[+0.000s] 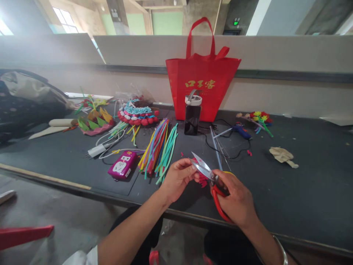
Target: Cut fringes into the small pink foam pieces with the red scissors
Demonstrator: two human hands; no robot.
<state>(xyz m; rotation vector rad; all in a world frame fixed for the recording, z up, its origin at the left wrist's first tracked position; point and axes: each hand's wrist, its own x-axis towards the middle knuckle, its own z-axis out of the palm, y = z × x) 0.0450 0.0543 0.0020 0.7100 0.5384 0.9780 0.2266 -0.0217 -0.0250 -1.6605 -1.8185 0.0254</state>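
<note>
My right hand [235,198] is closed round the red handles of a pair of scissors [204,168], whose blades are parted and point up and to the left. Close to the blades, my left hand [179,178] is closed in a pinch. A small red piece shows at its fingertips, mostly hidden by the blades, so its exact shape is unclear. More red pieces [203,180] lie just below the blades, between my hands. Left of my left hand is a bundle of coloured fuzzy pipe cleaners [154,151].
A red bag [204,88] stands behind a phone [192,119] leaning on a cup [193,99]. Right of them lie a blue glue gun [242,131] with its cord, craft flowers [259,119] and a crumpled cloth [283,155]. A purple socket box [123,165] lies left.
</note>
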